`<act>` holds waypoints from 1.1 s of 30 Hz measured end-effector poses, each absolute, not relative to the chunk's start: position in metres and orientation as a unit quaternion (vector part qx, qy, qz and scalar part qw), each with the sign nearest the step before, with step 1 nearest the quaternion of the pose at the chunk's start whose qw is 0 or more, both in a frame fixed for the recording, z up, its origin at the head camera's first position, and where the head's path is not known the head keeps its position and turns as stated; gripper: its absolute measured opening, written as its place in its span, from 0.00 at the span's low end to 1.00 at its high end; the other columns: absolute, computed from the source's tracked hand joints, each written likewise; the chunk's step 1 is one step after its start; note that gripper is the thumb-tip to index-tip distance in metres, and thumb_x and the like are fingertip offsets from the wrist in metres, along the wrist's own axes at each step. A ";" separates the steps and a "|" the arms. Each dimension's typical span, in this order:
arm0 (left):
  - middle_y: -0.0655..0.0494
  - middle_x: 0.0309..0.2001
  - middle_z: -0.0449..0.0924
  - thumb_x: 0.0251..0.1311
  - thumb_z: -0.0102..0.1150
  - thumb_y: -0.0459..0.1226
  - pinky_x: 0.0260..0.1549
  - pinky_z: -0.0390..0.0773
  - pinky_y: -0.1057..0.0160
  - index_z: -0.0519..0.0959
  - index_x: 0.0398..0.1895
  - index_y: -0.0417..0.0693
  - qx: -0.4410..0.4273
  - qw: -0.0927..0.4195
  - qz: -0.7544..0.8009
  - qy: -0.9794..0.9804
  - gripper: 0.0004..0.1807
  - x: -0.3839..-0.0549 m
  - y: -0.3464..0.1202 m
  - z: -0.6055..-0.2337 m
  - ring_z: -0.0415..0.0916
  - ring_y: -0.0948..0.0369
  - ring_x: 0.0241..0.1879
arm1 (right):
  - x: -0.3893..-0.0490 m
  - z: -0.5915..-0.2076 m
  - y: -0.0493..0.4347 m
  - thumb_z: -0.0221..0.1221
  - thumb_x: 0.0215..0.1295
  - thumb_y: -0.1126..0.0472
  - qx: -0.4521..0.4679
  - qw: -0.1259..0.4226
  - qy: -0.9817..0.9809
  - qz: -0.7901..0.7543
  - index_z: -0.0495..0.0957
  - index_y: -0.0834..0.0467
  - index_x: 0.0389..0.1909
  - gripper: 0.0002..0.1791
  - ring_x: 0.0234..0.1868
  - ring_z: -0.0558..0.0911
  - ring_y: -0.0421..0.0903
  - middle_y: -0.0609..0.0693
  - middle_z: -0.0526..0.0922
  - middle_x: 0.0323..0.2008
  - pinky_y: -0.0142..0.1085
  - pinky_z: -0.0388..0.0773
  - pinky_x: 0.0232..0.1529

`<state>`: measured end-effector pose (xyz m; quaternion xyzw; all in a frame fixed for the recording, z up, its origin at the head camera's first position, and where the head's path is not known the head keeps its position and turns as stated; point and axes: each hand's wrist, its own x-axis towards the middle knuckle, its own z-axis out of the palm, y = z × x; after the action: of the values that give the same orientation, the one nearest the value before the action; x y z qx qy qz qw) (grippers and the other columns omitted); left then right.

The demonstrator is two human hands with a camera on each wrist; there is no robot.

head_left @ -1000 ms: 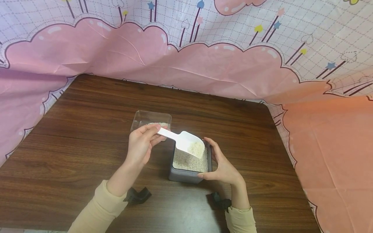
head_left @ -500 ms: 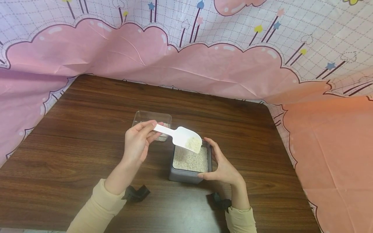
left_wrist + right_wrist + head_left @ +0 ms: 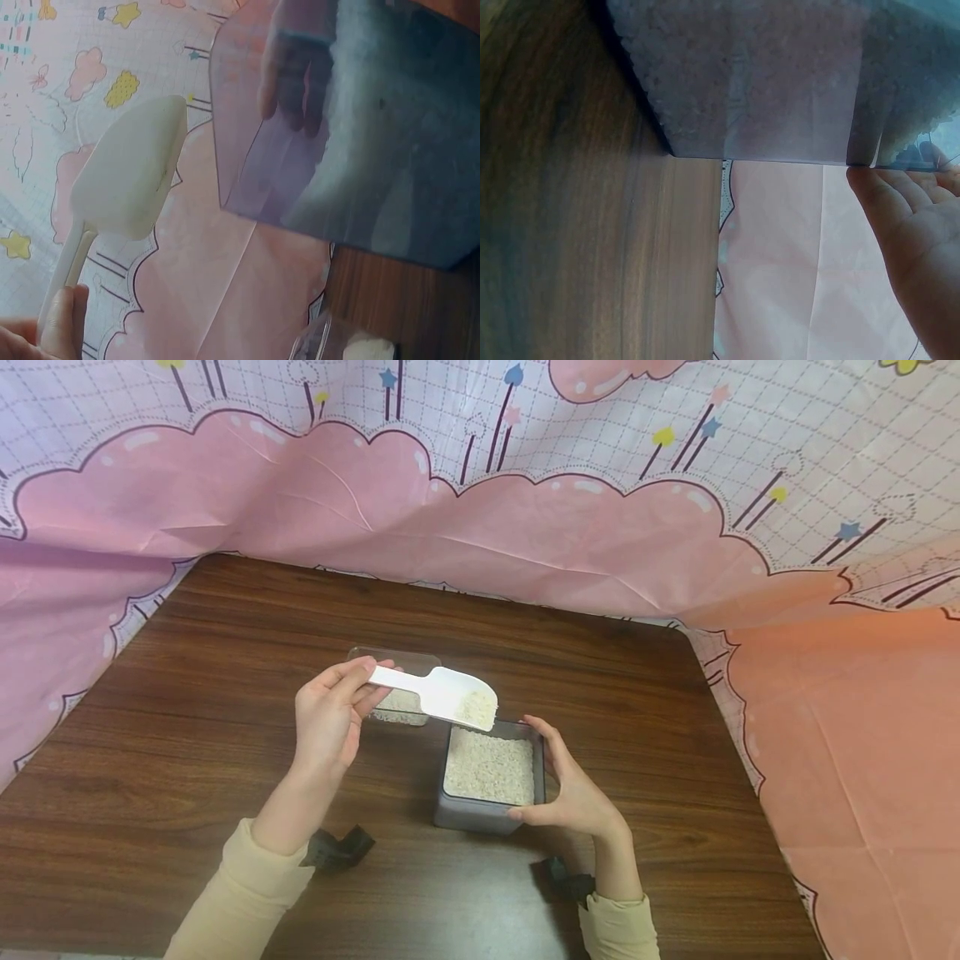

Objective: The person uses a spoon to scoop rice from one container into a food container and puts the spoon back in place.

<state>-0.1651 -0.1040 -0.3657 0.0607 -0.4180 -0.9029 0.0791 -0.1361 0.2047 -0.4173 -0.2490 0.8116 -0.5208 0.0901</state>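
My left hand pinches the handle of a white scoop, with a small heap of rice near its front lip. The scoop hangs over the back left corner of a grey see-through rice bin, which is well filled with rice. Thumb on the near side and fingers at the far side, my right hand holds the bin by its right end. In the left wrist view, the raised scoop shows from below, apart from the bin. Behind my left hand, partly hidden, stands a clear plastic box with some rice.
Everything stands on a dark wood-grain table. A pink and white patterned cloth hangs behind it and along both sides. Black wrist mounts stick out below both hands.
My left hand has moved the scoop left and toward the back, from over the middle of the bin to its back left corner. My right hand has stayed on the bin.
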 end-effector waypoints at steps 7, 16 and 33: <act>0.42 0.35 0.85 0.63 0.58 0.24 0.44 0.84 0.61 0.82 0.33 0.32 0.068 0.111 -0.906 -0.402 0.04 -0.169 -0.119 -0.367 0.86 0.54 0.37 | -0.136 -0.418 0.205 0.77 0.42 0.61 -0.252 0.089 0.812 -0.520 0.46 0.46 0.75 0.63 0.75 0.48 0.55 0.54 0.52 0.74 0.67 0.48 0.71; 0.37 0.36 0.83 0.62 0.58 0.23 0.43 0.84 0.61 0.81 0.32 0.30 0.089 0.151 -0.909 -0.377 0.04 -0.173 -0.137 -0.374 0.86 0.51 0.38 | -0.136 -0.419 0.206 0.77 0.42 0.61 -0.252 0.093 0.810 -0.522 0.46 0.47 0.76 0.63 0.76 0.46 0.56 0.59 0.51 0.74 0.68 0.47 0.71; 0.38 0.42 0.76 0.64 0.54 0.22 0.43 0.85 0.62 0.78 0.32 0.29 0.171 0.175 -0.900 -0.360 0.04 -0.193 -0.164 -0.398 0.86 0.52 0.38 | -0.135 -0.419 0.207 0.77 0.42 0.61 -0.250 0.094 0.808 -0.525 0.46 0.46 0.75 0.63 0.76 0.46 0.55 0.58 0.50 0.74 0.69 0.46 0.71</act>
<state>-0.1925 -0.1644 -0.3984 0.1705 -0.3600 -0.9004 0.1750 -0.1349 0.2065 -0.4187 -0.2504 0.8082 -0.5247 0.0939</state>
